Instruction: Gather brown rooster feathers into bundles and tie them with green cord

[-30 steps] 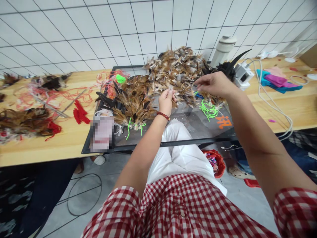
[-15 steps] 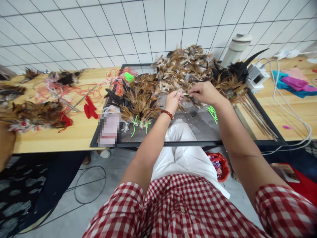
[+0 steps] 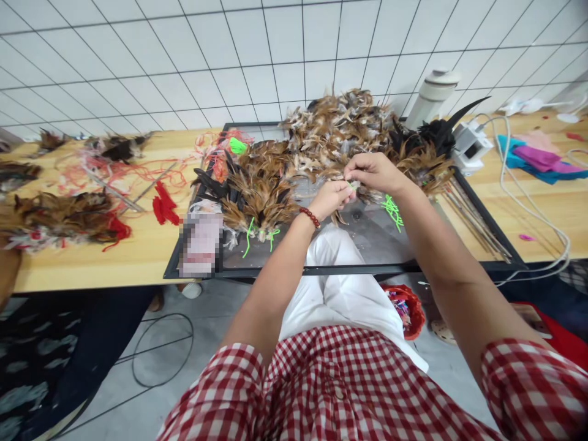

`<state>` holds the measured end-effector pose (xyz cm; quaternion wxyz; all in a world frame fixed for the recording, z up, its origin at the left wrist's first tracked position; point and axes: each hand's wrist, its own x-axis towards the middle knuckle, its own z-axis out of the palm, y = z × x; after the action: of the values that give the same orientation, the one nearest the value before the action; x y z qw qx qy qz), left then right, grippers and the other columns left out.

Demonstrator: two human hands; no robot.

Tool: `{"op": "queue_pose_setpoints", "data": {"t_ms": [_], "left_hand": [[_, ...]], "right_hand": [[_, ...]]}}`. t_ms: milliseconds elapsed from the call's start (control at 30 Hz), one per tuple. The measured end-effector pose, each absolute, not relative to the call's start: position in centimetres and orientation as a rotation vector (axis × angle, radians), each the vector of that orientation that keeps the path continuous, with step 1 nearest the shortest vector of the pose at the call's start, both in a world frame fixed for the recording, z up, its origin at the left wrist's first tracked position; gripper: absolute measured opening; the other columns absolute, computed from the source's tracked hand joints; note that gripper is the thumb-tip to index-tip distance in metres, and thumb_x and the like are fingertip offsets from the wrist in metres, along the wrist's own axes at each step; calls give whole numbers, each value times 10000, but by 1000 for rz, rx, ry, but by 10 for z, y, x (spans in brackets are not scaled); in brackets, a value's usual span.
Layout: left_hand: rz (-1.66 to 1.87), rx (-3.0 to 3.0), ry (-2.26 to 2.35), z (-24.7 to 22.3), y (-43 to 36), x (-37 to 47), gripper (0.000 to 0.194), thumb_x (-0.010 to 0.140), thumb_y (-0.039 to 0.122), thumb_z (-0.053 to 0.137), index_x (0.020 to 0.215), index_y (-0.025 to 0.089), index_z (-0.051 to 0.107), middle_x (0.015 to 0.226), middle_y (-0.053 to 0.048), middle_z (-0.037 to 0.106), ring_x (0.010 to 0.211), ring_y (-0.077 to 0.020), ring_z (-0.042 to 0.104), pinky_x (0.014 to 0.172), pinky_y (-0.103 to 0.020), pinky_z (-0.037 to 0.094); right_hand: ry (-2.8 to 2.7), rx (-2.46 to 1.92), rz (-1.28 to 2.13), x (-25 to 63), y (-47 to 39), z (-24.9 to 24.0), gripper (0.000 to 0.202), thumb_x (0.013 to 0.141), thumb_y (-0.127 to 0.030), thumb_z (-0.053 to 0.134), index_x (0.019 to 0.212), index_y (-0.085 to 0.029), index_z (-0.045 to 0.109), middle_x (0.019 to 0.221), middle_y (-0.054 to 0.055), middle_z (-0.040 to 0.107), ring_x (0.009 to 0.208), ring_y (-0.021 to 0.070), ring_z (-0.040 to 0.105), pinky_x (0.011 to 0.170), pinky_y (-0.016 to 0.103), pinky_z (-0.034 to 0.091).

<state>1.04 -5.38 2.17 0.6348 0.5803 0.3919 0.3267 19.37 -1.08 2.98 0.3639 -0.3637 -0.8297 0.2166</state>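
My left hand (image 3: 335, 197), with a red bead bracelet at its wrist, is closed in a pinch over the dark tray. Bright green string (image 3: 353, 186) shows at its fingertips. My right hand (image 3: 374, 173) meets it from the right, thumb and fingers pinched on the same string. Anything else small between the fingertips is hidden. Brown feathers (image 3: 340, 141) are heaped just behind both hands. On the left of the tray lies a fan of brown and black feathers (image 3: 261, 190) tied with green string. Cut green strings (image 3: 392, 213) lie beneath my right wrist.
The black-framed tray (image 3: 294, 270) rests on a wooden table (image 3: 114, 257). A pale bottle (image 3: 432, 98), a white plug adapter (image 3: 471, 147) and its cable stand right. Thin sticks (image 3: 478, 214) lie along the tray's right side. Red yarn (image 3: 165, 203) and feather bundles lie left. A red basket (image 3: 416, 315) sits below.
My hands have come together, the left moving slightly right and down. The short stretch of green string between them is now mostly covered by fingers.
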Motion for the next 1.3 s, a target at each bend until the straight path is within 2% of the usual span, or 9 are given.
{"op": "queue_pose_setpoints", "data": {"t_ms": [133, 300, 433, 600, 733, 867, 1033, 1167, 1300], "left_hand": [[868, 1063, 756, 22, -55, 11, 380, 1024, 97, 516, 651, 147, 563, 527, 65, 460, 432, -30, 276, 507, -195, 203], [1050, 1272, 1114, 7, -44, 14, 376, 983, 72, 560, 621, 168, 594, 535, 53, 487, 528, -82, 390, 590, -230, 289], [1017, 1660, 1314, 1, -39, 13, 401, 900, 12, 614, 538, 180, 577, 572, 28, 516, 666, -131, 471, 702, -280, 319], [805, 1640, 1003, 7, -50, 14, 341, 893, 22, 613, 583, 164, 637, 547, 43, 505, 589, -97, 448, 654, -256, 332], [869, 1246, 881, 9, -54, 16, 337, 998, 220, 624, 667, 155, 635, 569, 44, 520, 475, -42, 364, 511, -207, 237], [1018, 908, 923, 7, -49, 15, 350, 1020, 320, 655, 715, 161, 594, 601, 61, 528, 413, 5, 289, 447, -159, 155], [1063, 643, 836, 10, -45, 11, 203, 978, 229, 693, 801, 165, 618, 693, 60, 624, 398, 23, 299, 396, -124, 171], [995, 583, 776, 17, -49, 11, 180, 953, 227, 727, 816, 158, 633, 694, 56, 633, 399, 24, 283, 379, -127, 181], [1069, 626, 835, 19, -50, 14, 209, 984, 272, 702, 823, 161, 630, 714, 54, 633, 413, 24, 288, 396, -138, 184]], "right_hand": [[-1974, -1009, 624, 197, -17, 14, 329, 871, -516, 727, 760, -206, 734, 754, 37, 734, 712, 179, 618, 709, 316, 489], [-2202, -1002, 268, 193, -35, 3, 165, 873, -286, 633, 786, -206, 748, 749, 60, 720, 725, 201, 623, 729, 336, 460], [-2335, -910, 189, 192, -40, 8, 185, 891, -251, 580, 831, -206, 750, 763, 71, 708, 741, 213, 615, 741, 348, 457], [-2071, -971, 477, 196, -34, 10, 215, 910, -389, 665, 802, -211, 719, 792, 49, 701, 763, 189, 603, 769, 336, 472], [-1792, -1072, 901, 197, -32, 4, 422, 841, -605, 773, 751, -203, 682, 681, 13, 654, 638, 138, 512, 634, 288, 415], [-1776, -1107, 879, 192, -36, 2, 504, 766, -676, 831, 748, -187, 707, 687, 18, 652, 646, 131, 492, 617, 285, 385], [-1720, -1142, 760, 188, -32, -2, 454, 783, -631, 799, 742, -191, 695, 675, 0, 613, 649, 127, 459, 628, 293, 371], [-1478, -1160, 702, 187, -22, -10, 310, 725, -453, 857, 790, -210, 677, 731, -16, 634, 679, 125, 485, 660, 287, 402], [-1250, -1192, 1058, 181, -23, -11, 364, 672, -413, 911, 895, -217, 700, 707, -36, 622, 599, 108, 447, 560, 261, 343]]}}
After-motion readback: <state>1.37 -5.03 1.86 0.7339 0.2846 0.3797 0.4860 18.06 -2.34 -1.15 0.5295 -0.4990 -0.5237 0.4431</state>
